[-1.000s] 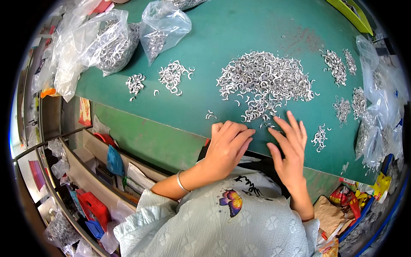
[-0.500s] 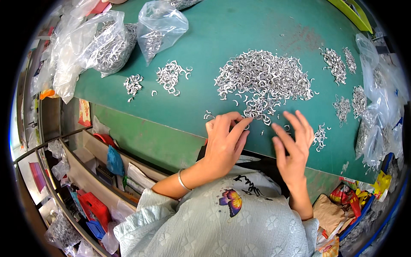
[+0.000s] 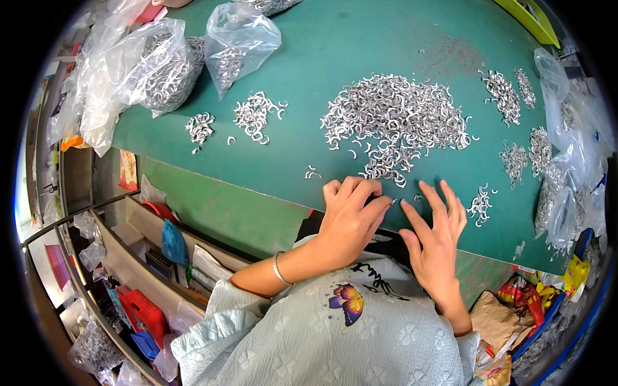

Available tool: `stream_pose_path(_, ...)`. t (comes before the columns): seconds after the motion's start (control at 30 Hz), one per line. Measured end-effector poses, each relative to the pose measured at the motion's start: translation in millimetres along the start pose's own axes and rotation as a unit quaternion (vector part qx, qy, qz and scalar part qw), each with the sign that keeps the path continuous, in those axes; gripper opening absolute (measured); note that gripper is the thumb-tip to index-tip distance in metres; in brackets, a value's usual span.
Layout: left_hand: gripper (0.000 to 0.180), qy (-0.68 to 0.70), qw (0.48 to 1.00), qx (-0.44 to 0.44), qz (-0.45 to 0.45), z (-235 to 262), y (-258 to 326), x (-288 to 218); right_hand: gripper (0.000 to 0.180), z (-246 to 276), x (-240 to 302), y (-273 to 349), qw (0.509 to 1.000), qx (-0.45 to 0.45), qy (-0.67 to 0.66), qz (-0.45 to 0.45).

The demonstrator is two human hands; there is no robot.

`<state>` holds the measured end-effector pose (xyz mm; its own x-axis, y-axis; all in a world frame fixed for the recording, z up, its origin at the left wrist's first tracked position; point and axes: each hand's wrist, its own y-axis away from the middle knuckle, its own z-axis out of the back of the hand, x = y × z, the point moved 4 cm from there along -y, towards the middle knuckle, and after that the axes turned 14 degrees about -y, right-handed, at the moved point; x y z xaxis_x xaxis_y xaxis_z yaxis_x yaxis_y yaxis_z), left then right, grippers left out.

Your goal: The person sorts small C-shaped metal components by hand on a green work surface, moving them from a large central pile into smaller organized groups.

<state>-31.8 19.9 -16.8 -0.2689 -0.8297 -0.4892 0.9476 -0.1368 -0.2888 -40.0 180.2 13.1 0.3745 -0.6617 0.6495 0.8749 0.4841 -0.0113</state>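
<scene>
Curved silver metal pieces, like small open rings, lie in a large pile (image 3: 399,116) on the green table. A narrower part of the pile (image 3: 383,168) reaches down toward my hands. My left hand (image 3: 351,219) is at the near edge with fingers curled and thumb and index pinched together; what they hold, if anything, is hidden. A tiny silver piece (image 3: 394,201) shows at their tips, close to my right index finger. My right hand (image 3: 434,241) is open, its fingers spread low over the table beside a single curved piece (image 3: 418,198).
Smaller heaps lie to the left (image 3: 256,116) and right (image 3: 502,96). Clear plastic bags of metal pieces stand at the back left (image 3: 168,77) and along the right edge (image 3: 566,167). A drawer (image 3: 148,225) with assorted items is below left. A yellow-green tray (image 3: 531,22) sits far right.
My left hand has shifted slightly right and nearer to me, away from the pile's tip. My right hand has moved slightly left and lower, so the two hands' fingertips are closer together.
</scene>
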Motion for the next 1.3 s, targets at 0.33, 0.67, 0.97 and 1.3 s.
stream_pose_path(0.33, 0.037, -0.010, 0.999, 0.027, -0.045, -2, -3, -15, 0.032, 2, -9, 4, 0.996, -0.071, -0.059, 0.003)
stream_pose_path(0.67, 0.028, 0.068, 0.995, 0.029, -0.060, 3, 11, -5, 0.029, 0, -10, 5, 0.992, -0.107, -0.066, 0.011)
stream_pose_path(0.97, 0.028, -0.043, 0.993, -0.075, 0.085, 38, 18, 44, 0.029, -1, -12, 2, 0.991, -0.118, -0.065, 0.019)
stream_pose_path(1.3, 0.028, -0.026, 0.996, -0.052, 0.073, 25, -1, 20, 0.041, -18, 7, -42, 0.997, -0.037, -0.045, 0.054)
